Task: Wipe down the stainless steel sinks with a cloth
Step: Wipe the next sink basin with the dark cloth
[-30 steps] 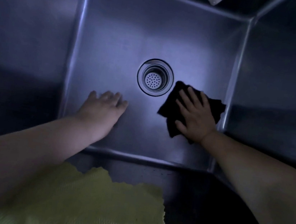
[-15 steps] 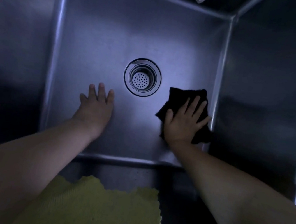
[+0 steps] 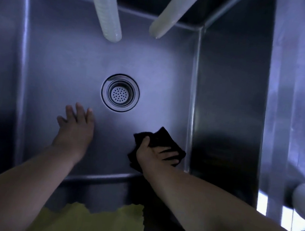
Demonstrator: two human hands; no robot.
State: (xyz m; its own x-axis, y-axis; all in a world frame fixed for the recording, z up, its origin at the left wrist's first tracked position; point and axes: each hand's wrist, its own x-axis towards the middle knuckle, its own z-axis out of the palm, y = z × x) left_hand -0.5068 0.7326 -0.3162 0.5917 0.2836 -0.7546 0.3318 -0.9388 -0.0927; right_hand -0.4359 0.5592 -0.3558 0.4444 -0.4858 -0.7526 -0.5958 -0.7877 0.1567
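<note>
sink: deep stainless steel sink [image 3: 62, 60], viewed from above; drain strainer [image 3: 120, 92] in the middle of the floor.
cloth: dark cloth [image 3: 161, 138] on the sink floor, near-right corner, just beside the right wall.
right hand: right hand [image 3: 155, 154] on top of the cloth, thumb and fingers [image 3: 170, 153] curled into it, gripping and pressing it down.
left hand: left hand [image 3: 75, 124] flat on the sink floor, near-left of the drain, fingers straight and spread, holding nothing. Looks like bracing.
other cloth: yellow cloth [image 3: 92, 223] draped over the near rim, untouched by either hand.
hoses: two pale hoses [image 3: 107, 8] hang in from the far side, ends above the floor, no water visible.
step: my read is mid-wipe on the floor, working the near-right corner.
done: can't tell. Lighting is dim and the steel shows no clear wet/dry or clean/dirty boundary.
left: judging by cloth position only, the left half of the floor, the area round the drain, the four walls and the rim likely need passes. Task says sinks, plural; only this basin is in view, so any other is presumably pending.
risk: cloth bunching under the grip cuts contact area in the corner seam.
</note>
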